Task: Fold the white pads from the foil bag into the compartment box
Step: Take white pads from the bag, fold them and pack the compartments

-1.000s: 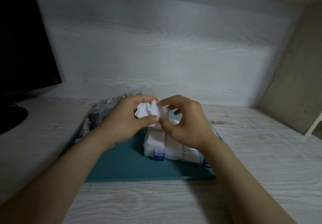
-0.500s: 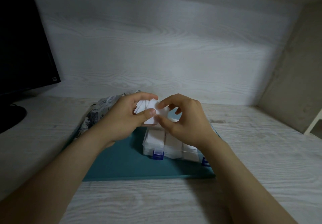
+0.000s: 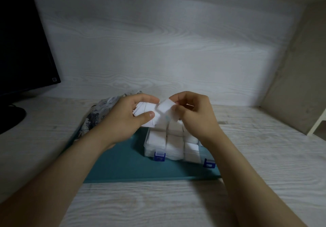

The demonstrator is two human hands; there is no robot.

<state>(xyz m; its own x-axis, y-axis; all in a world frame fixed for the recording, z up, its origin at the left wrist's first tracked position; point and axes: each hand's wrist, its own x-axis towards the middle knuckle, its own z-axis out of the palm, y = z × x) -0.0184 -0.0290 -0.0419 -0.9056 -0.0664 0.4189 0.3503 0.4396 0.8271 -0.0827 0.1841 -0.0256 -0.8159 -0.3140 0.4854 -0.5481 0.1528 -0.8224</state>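
My left hand (image 3: 123, 119) grips a small stack of white pads (image 3: 143, 111) just above the clear compartment box (image 3: 173, 142). My right hand (image 3: 197, 115) pinches one white pad (image 3: 165, 109), bent over and held apart from the stack, over the box's far side. The box has blue latches at its front and white pads lie in its near compartments. The patterned foil bag (image 3: 100, 113) lies behind my left hand, partly hidden by it.
A teal mat (image 3: 123, 165) lies under the box and bag on the pale wooden desk (image 3: 264, 156). A dark monitor (image 3: 23, 50) and its round base (image 3: 10, 119) stand at the far left. A wall panel rises close behind; a side wall closes the right.
My right hand has pulled one pad off the stack and moved it right, bending it. The left hand keeps hold of the stack.
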